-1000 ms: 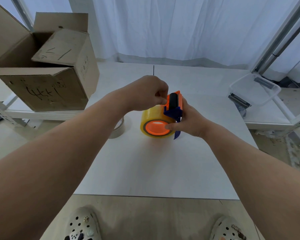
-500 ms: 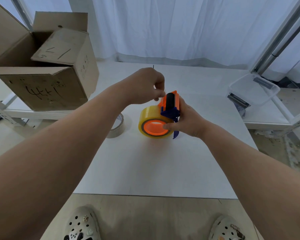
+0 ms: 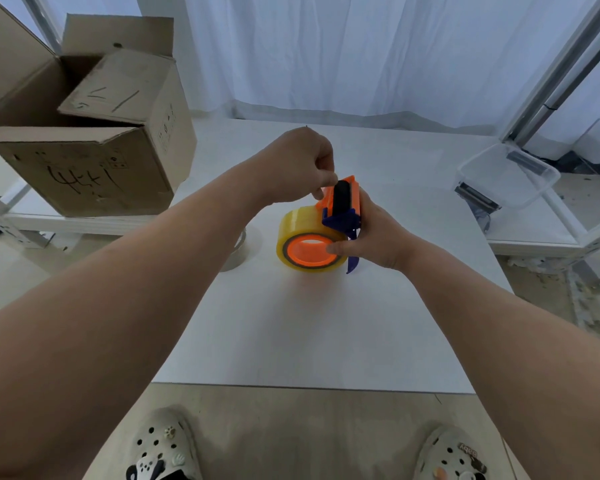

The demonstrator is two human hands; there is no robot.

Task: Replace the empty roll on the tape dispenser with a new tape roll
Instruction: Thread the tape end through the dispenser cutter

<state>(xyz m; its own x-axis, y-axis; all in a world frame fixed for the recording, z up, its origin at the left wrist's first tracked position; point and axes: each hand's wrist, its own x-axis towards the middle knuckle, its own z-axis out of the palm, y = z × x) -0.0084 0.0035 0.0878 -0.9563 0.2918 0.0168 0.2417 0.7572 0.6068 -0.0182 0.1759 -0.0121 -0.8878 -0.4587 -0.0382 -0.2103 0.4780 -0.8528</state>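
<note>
An orange and blue tape dispenser with a black roller stands on the white table. A full yellowish tape roll sits on its orange hub. My right hand grips the dispenser from the right, thumb on the hub's rim. My left hand is above the roller, fingers pinched at the tape's end by the orange top; the tape itself is too clear to make out. A nearly empty roll lies on the table to the left, partly hidden by my left forearm.
An open cardboard box stands on a shelf at the left. A clear plastic container rests on a frame at the right. White curtains hang behind the table. My shoes show below the table's near edge.
My left hand lifted off the roll to above the roller and now pinches at its top. The dispenser and my right hand shifted slightly left and stayed there.
</note>
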